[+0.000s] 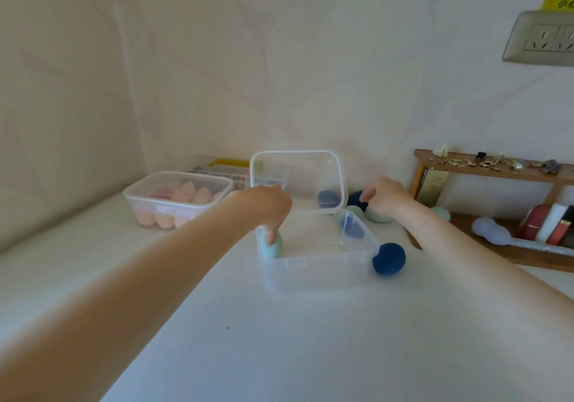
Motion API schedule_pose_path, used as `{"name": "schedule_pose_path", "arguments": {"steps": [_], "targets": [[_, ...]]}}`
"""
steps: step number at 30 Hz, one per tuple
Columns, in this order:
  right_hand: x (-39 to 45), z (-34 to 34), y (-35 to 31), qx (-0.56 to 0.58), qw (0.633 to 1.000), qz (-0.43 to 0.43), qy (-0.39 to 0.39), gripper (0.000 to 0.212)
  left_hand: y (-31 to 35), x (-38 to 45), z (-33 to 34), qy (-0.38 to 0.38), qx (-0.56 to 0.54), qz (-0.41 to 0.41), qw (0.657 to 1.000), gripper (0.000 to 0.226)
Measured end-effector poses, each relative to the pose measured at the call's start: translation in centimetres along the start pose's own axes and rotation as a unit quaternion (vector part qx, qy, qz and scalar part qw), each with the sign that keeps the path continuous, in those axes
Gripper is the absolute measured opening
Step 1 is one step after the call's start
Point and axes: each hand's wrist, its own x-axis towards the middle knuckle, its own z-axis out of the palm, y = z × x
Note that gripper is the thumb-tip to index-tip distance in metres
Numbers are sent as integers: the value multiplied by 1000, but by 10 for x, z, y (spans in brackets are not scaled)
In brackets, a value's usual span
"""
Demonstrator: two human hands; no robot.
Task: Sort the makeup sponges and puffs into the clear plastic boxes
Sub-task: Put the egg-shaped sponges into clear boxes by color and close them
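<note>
An open clear plastic box [313,272] stands mid-table, its hinged lid [298,181] raised behind it. My left hand [264,207] reaches into the box's left end and holds a mint-green sponge [271,244] against the bottom there. My right hand [385,195] is behind the box to the right, its fingers curled down onto a mint-green sponge [377,216]. A dark blue sponge [389,258] lies outside the box's right wall. More blue and green sponges [352,224] show through the box's far corner.
A second clear box [178,198] at the left holds several peach and pink sponges, lid on. Further containers [230,168] stand behind it. A wooden shelf [497,171] with small items stands at the right, a pale lilac object [490,230] on its lower level. A wall socket [543,39] is upper right.
</note>
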Motion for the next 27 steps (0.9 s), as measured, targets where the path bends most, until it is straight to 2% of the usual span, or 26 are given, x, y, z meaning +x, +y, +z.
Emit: {"name": "schedule_pose_path", "arguments": {"steps": [5, 7, 9, 12, 15, 16, 18, 20, 21, 24, 27], "targets": [[29, 26, 9, -88, 992, -58, -75, 26, 3, 1, 9, 24, 20, -5, 1000, 44], [34, 29, 9, -99, 991, -45, -79, 15, 4, 1, 12, 33, 28, -12, 999, 44], [29, 25, 8, -88, 993, -49, -66, 17, 3, 2, 13, 32, 26, -17, 999, 44], [22, 2, 3, -17, 999, -34, 37, 44, 2, 1, 11, 28, 22, -19, 999, 45], [-2, -29, -14, 164, 972, -53, 158, 44, 5, -2, 11, 29, 23, -24, 999, 45], [-11, -35, -21, 251, 954, -75, 147, 40, 6, -3, 11, 30, 25, -25, 999, 45], [-33, -38, -37, 345, 931, -114, 24, 33, 7, -5, 13, 35, 28, -25, 999, 44], [-49, -25, -51, 264, 947, -142, -113, 32, 6, -9, 15, 47, 22, -24, 998, 43], [-54, -15, -58, 209, 955, -148, -153, 35, 6, -10, 16, 54, 16, -23, 998, 43], [-55, 16, -69, 141, 964, -127, -186, 37, 3, -15, 20, 89, -13, -27, 996, 44], [-54, 35, -74, 114, 973, -124, -157, 30, 0, -17, 22, 121, -40, -38, 991, 39]]}}
